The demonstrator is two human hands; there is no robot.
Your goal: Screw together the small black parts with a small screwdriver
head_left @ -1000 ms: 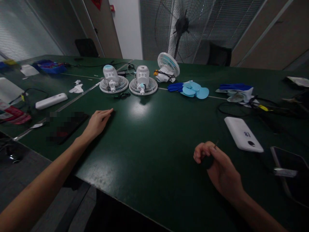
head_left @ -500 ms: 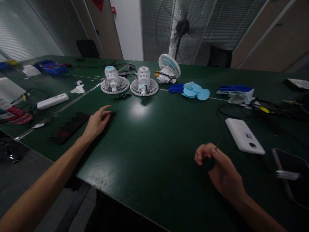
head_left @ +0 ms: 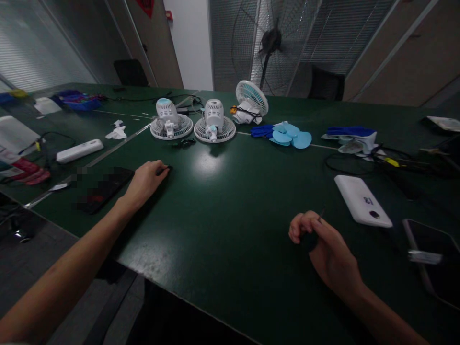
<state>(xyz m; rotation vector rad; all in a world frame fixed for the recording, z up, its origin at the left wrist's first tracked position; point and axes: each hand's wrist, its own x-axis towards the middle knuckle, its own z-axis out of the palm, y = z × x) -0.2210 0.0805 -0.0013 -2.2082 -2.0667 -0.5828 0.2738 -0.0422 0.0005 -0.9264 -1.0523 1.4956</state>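
My left hand lies on the green table, its fingers curled down and pinched on a small dark part at the fingertips. My right hand rests near the table's front edge, closed round a dark-handled tool whose thin tip sticks out above the fingers. Farther back, three small white fans stand in a row: one with a blue cap, one beside it, and one tilted on its side. Light blue fan blades lie to their right.
A white power bank and a dark phone lie right of my right hand. A blurred dark slab and a white bar-shaped device sit at the left. Gloves, cables and a big standing fan are behind.
My left index finger lifted half a second ago and has now come down, pinching the small dark part. My right hand has hardly moved.
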